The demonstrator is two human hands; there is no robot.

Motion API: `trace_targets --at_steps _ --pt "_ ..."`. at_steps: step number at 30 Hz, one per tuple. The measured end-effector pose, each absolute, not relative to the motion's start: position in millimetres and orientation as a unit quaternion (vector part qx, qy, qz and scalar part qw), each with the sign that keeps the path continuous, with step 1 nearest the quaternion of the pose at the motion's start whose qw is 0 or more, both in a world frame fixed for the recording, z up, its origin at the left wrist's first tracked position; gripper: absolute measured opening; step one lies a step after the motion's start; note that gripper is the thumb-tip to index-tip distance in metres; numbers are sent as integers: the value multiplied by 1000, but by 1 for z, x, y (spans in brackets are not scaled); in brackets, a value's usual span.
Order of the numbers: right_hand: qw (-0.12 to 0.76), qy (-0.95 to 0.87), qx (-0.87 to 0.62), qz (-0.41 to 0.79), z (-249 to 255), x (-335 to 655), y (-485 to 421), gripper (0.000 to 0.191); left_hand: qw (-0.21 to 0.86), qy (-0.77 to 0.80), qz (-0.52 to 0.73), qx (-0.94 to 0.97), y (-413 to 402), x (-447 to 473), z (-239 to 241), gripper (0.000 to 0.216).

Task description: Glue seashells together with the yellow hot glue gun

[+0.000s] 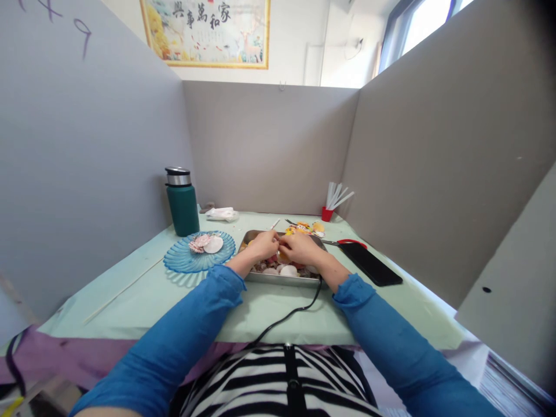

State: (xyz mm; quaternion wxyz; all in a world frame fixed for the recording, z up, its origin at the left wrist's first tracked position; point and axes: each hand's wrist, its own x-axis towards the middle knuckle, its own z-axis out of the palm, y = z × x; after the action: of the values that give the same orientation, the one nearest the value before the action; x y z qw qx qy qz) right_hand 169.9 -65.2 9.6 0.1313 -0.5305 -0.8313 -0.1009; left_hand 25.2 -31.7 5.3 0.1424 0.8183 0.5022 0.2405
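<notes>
A shallow metal tray (282,280) full of seashells (288,270) lies in front of me. My left hand (264,244) and my right hand (299,248) meet above its middle, fingertips close together. The fingers of both hands are bent and closed, and whatever is between them is too small or hidden to make out. Pale rounded shells show below my hands, with smaller brownish ones around them. To the left, a blue ribbed glass plate (178,262) bears a few shells (212,244), pinkish and white.
A green bottle (183,209) stands behind the plate. A white packet (222,214), colourful cutouts (304,229) and a red cup (327,215) of white sticks are at the back. Red-handled scissors (354,242) and a black phone (369,264) lie right. A black cable (286,315) crosses the front.
</notes>
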Motion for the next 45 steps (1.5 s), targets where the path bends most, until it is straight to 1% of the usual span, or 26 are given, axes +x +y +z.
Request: trace_targets --at_steps 4,11,26,31,45 --pt "128 -833 -529 -99 10 170 -65 26 108 502 240 824 -30 25 5 22" --pt "128 -833 -527 -106 9 170 -65 25 109 503 236 824 -30 24 5 23" --pt "145 -826 -534 -107 9 172 -65 29 199 500 268 799 -31 24 6 21" --pt "153 -824 -534 -112 10 172 -65 29 249 508 265 781 -31 25 6 24" --pt "164 -824 -530 -115 9 172 -65 28 284 506 268 769 -33 26 7 23"
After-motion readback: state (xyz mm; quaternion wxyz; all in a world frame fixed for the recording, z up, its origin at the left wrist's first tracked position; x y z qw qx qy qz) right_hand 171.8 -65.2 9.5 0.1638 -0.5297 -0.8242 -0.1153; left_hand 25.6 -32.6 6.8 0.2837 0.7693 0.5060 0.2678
